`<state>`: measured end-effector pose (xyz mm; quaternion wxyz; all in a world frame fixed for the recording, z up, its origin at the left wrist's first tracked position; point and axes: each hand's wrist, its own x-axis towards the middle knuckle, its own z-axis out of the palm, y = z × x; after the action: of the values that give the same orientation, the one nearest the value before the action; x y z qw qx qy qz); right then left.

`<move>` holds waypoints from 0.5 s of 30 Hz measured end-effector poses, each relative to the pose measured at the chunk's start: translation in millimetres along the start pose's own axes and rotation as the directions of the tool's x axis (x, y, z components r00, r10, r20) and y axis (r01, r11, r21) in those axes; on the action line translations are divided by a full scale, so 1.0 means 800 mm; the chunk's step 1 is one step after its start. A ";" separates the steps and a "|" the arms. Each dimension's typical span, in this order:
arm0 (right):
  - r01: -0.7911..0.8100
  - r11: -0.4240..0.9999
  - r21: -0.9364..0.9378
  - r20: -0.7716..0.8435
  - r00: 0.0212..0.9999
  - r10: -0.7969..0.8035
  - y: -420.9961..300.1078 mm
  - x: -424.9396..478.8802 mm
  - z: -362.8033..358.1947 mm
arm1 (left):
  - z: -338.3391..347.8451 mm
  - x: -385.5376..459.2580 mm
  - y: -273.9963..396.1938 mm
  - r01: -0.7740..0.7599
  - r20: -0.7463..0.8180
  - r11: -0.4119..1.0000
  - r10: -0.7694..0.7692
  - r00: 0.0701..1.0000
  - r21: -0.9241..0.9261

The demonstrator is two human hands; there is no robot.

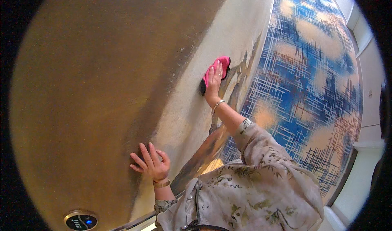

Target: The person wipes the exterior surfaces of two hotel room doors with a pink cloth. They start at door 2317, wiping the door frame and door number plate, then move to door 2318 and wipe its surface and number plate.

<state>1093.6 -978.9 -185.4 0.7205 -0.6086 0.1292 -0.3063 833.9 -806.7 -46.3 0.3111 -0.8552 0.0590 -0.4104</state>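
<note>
My right hand [215,78] presses a pink cloth with dark edging [224,64] against a painted wall surface [196,75], on its pale band. A bracelet circles that wrist. Lower and to the left, my left hand [154,163] has its fingers spread on or close to the brown part of the same surface, with nothing in it. That wrist bears a gold-coloured watch or bracelet. Fabric of a light, leaf-patterned shirt fills the lower middle of the view.
A patterned blue and beige carpet [306,78] runs along the right. White wall trim [369,144] lies beyond it. At the lower left, a round dark plate with a gold rim [80,220] bears writing and a blue light.
</note>
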 end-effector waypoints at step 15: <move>0.734 0.672 0.097 0.536 0.530 -0.657 -0.174 -0.032 0.012 | 0.012 -0.012 0.007 0.030 -0.015 0.996 -0.032 0.999 -0.087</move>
<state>1039.3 -965.9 -55.2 0.4990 -0.7169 -0.3069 -0.3780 835.4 -803.1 -60.5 0.2666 -0.8655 0.0661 -0.4190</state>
